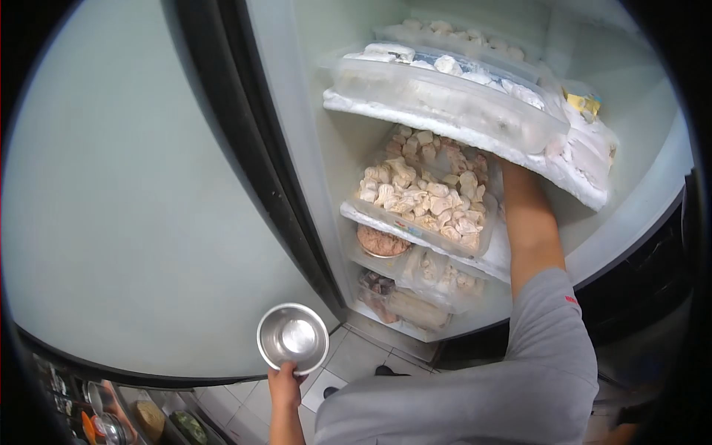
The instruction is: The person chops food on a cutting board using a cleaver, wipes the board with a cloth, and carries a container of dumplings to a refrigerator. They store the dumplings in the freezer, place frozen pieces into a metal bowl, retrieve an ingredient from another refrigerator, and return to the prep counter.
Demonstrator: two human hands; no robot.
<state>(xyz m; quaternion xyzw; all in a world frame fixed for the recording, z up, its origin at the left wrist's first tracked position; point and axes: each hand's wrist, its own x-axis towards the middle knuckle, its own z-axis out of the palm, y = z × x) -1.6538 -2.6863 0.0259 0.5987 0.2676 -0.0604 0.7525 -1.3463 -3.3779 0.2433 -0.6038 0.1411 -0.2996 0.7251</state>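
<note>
My left hand point(285, 382) grips the rim of a shiny metal bowl point(273, 341), thumb over its near edge; nothing shows inside it. My right forearm point(530, 222) reaches into an open freezer, below a frost-covered shelf point(445, 126). That shelf hides my right hand, so its fingers and anything in them cannot be seen. Left of the forearm, a clear plastic tub point(489, 230) of frozen, pale dumpling-like pieces point(415, 194) rests on the middle shelf.
A frosted bin point(452, 96) with white lumps stands on the upper shelf. Lower down are a bowl of minced meat point(382, 241) and several clear containers point(419, 308). The freezer door point(148, 185) stands wide at left. Food trays point(148, 419) sit at lower left above the tiled floor point(360, 356).
</note>
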